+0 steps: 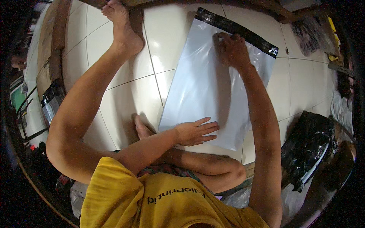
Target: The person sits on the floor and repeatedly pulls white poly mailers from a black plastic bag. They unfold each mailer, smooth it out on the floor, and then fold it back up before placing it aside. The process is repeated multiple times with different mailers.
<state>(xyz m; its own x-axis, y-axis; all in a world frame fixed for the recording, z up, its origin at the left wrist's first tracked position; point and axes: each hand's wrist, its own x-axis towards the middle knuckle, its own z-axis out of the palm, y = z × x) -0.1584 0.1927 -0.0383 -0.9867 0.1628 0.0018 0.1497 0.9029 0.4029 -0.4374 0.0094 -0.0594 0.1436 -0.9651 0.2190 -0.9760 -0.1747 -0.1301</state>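
Observation:
A large pale plastic mailing bag [190, 87] with a black band along its far edge lies on the tiled floor in front of me. My left hand [195, 132] rests flat over its near edge, fingers spread and holding nothing. Farther up the bag, just below the black band, is my right hand [232, 51]. Its fingers are curled together, and the fingertips are partly in shadow, so whatever they pinch cannot be made out. Creases and glare run across the plastic around the right hand.
My bent left leg [87, 98] flanks the bag's left side, and my other leg [205, 167] is folded near it. Crumpled black plastic [310, 140] lies at the right. Clear plastic [310, 36] sits at the far right, a wooden edge [51, 45] at the left.

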